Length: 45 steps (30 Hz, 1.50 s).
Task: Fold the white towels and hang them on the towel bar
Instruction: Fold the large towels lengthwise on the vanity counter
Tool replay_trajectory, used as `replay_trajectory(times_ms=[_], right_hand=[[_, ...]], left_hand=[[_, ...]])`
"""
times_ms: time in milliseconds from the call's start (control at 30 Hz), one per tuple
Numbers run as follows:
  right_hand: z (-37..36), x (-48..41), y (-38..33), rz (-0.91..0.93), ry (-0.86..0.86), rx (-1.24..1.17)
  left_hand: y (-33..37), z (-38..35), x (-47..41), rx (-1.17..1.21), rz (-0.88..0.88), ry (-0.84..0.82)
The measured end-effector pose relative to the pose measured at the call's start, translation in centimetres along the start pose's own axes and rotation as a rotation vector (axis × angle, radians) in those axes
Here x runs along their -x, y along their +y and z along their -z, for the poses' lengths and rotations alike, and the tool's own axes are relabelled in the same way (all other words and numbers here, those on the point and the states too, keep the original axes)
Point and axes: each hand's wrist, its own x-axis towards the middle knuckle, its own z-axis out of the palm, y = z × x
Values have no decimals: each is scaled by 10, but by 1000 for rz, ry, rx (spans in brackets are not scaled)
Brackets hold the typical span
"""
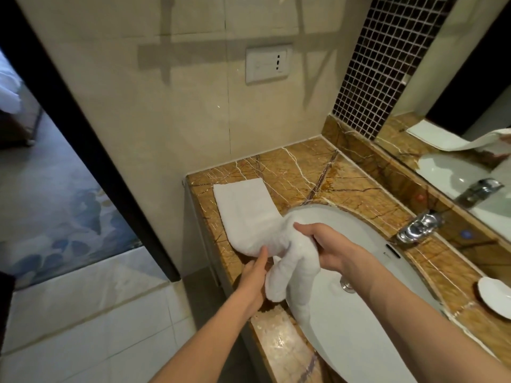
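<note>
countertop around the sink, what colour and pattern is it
Golden-brown marble countertop with thin white and dark veins; it shows best in the head view.

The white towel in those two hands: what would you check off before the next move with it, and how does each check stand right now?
1. Right hand grips the white towel: ok.
2. Left hand pinches its near edge: ok.
3. Towel lies flat for folding: not ok; the near end is bunched and hangs over the sink.
4. Sink dry under it: cannot tell.
5. Bare countertop to spread it on: ok.
6. Towel bar within reach: cannot tell; none in view.
</note>
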Motion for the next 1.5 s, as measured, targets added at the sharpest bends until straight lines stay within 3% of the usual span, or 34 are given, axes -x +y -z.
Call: replay_trajectory(times_ms=[200, 600, 833, 1033, 1333, 1500], right_hand=[[6, -11, -2, -34, 70, -148], [12, -22, -2, -120, 192, -105], [32, -14, 12, -111, 125, 68], [50, -3, 40, -10, -108, 70], [67, 29, 68, -7, -230, 450], [68, 45, 82, 45, -235, 279]], left_hand=[[-1, -5, 11, 201, 123, -153], [22, 28, 57, 48, -198, -77], [23, 29, 65, 177, -226, -65], [25, 24, 62, 240, -222, -40], [20, 16, 67, 258, -251, -11], [16, 16, 71, 161, -258, -16]])
